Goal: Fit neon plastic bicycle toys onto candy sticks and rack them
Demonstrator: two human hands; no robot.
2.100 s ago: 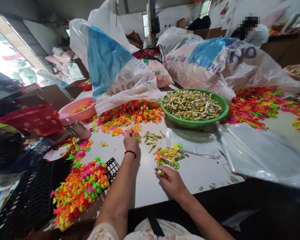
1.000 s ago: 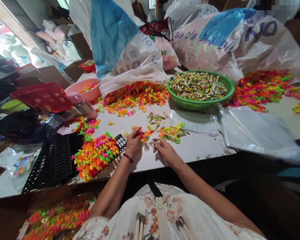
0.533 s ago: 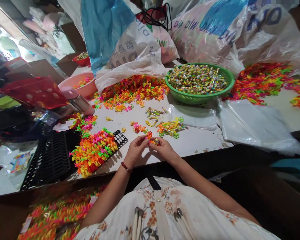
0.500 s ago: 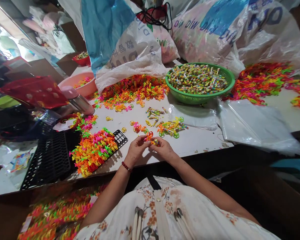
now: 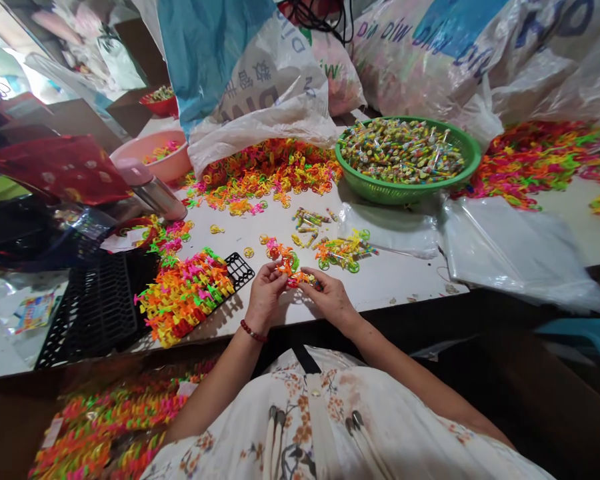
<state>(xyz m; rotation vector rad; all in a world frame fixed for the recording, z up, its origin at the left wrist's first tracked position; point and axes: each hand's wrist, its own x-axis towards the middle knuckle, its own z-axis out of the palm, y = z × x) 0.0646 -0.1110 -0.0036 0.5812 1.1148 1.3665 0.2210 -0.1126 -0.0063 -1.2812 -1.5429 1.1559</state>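
My left hand is closed in a pinch on a small orange plastic toy piece with a wheel-like ring. Close beside it, my right hand has its fingers closed round a small tube with multicoloured contents, an orange-red plastic part at its near end. The fingers hide much of both, and I cannot tell whether they are joined. Just beyond the hands lies a small cluster of tubes with bright plastic pieces. More loose tubes rest behind it.
A green basket full of tubes stands at the back. Plastic pieces heap behind and on a black rack at left. Clear plastic bags lie at right. A flask and a pink basin stand at left.
My hands have drawn slightly apart, the left one moving left. The tube in my right hand shows more now. The whole view has shifted a little.
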